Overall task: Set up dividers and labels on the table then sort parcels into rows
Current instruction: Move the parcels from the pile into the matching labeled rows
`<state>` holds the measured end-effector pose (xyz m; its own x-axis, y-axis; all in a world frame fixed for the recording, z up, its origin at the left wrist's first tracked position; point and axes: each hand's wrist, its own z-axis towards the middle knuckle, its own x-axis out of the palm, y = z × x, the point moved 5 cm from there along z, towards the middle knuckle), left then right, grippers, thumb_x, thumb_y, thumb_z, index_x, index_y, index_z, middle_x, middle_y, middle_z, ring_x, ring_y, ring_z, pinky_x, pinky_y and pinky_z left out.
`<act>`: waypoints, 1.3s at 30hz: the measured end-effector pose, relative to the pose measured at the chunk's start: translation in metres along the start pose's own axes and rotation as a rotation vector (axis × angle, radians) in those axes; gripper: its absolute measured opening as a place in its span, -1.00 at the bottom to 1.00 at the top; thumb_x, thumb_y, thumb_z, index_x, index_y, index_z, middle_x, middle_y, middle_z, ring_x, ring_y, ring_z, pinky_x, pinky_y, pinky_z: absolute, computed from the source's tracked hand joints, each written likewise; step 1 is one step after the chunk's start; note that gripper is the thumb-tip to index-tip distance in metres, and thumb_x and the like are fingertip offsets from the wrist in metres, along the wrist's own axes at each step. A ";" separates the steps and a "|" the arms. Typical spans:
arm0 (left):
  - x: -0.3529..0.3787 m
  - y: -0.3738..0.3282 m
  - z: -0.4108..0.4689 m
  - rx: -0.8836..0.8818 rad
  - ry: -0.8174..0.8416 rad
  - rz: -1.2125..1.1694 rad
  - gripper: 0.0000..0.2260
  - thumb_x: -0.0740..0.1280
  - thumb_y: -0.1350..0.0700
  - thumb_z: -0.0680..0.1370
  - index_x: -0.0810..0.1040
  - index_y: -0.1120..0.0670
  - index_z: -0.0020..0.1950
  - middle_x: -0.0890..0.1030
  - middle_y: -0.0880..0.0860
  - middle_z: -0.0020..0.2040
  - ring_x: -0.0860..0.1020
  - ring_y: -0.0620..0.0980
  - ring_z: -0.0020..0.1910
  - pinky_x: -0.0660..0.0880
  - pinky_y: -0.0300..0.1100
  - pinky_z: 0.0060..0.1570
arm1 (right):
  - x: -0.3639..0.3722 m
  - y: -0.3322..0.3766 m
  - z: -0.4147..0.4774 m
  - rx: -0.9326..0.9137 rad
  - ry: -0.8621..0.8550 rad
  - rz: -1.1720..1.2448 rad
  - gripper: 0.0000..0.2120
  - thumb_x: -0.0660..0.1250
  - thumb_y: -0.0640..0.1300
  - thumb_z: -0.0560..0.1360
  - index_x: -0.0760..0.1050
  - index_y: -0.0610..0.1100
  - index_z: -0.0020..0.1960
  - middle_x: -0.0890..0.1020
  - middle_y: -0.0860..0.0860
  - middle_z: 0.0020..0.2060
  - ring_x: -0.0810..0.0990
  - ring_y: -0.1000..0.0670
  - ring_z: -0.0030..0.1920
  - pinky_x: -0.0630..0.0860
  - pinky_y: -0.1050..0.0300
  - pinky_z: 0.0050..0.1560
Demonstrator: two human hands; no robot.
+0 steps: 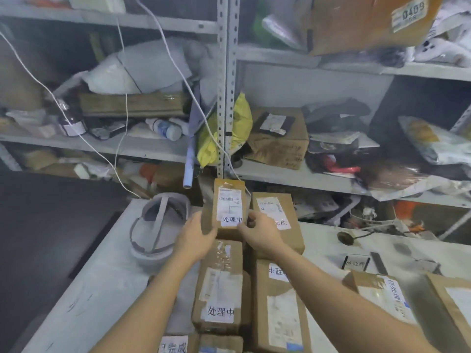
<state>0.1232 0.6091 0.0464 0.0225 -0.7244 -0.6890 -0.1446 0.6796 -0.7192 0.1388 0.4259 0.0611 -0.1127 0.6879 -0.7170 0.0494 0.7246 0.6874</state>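
Both my hands hold one brown parcel (229, 197) with a white shipping label, at the far end of the left row on the white table (102, 289). My left hand (195, 238) grips its left side and my right hand (262, 235) its near right corner. Nearer to me in that row lies a second labelled parcel (221, 286). The row to its right has a far parcel (277, 215) and a near one (280, 307). Two more parcels (382, 294) lie at the right. A small paper label (355, 262) lies flat on the table.
A grey round container (158, 225) stands on the table's far left corner. Metal shelving (225, 85) behind the table is crammed with boxes, bags and bottles. White cables hang across it. A dark strip (378, 262) lies beside the paper label.
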 end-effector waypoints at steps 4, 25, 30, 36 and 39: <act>0.025 0.001 0.031 -0.119 0.071 -0.306 -0.62 0.38 0.03 0.57 0.42 0.02 0.37 0.56 0.01 0.29 0.53 0.04 0.21 0.45 -0.14 0.07 | 0.018 0.008 0.017 0.122 -0.039 0.022 -0.85 0.32 -0.01 0.59 0.44 -0.07 0.04 0.49 0.13 -0.19 0.52 0.11 -0.15 0.36 0.26 -0.28; 0.036 -0.090 -0.018 0.039 -0.022 -0.660 -0.49 0.43 0.08 0.55 0.36 -0.11 0.46 0.56 -0.14 0.21 0.53 -0.11 0.19 0.50 -0.23 0.02 | -0.068 -0.013 -0.049 0.018 -0.311 0.559 -0.70 0.48 -0.08 0.43 0.59 0.17 0.13 0.68 0.30 -0.04 0.61 0.33 -0.03 0.62 0.17 0.05; 0.094 -0.164 -0.087 0.152 0.058 -0.670 -0.46 0.43 0.14 0.55 0.34 -0.03 0.49 0.54 -0.17 0.18 0.50 -0.36 0.05 0.46 -0.45 -0.12 | -0.140 -0.081 -0.120 -0.016 -0.339 0.654 -0.69 0.49 -0.10 0.43 0.63 0.12 0.14 0.70 0.24 -0.04 0.64 0.24 -0.01 0.62 0.09 0.10; 0.209 -0.253 -0.190 0.209 0.176 -0.672 -0.48 0.41 0.19 0.56 0.36 -0.06 0.47 0.58 -0.14 0.21 0.55 -0.24 0.15 0.53 -0.29 0.10 | -0.228 -0.212 -0.222 0.097 -0.418 0.735 -0.54 0.49 -0.06 0.43 0.56 0.06 0.31 0.65 0.19 0.09 0.61 0.17 0.09 0.61 0.06 0.11; 0.271 -0.291 -0.236 0.229 0.261 -0.683 -0.48 0.41 0.20 0.56 0.38 -0.08 0.47 0.59 -0.16 0.22 0.56 -0.20 0.19 0.54 -0.25 0.14 | -0.264 -0.279 -0.268 0.153 -0.463 0.754 -0.53 0.49 -0.09 0.43 0.56 0.05 0.34 0.67 0.14 0.13 0.63 0.14 0.08 0.62 0.10 0.07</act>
<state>-0.0616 0.1875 0.0905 -0.2058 -0.9766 -0.0620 0.0270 0.0576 -0.9980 -0.1109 0.0312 0.0898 0.4128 0.9074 -0.0788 0.0837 0.0484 0.9953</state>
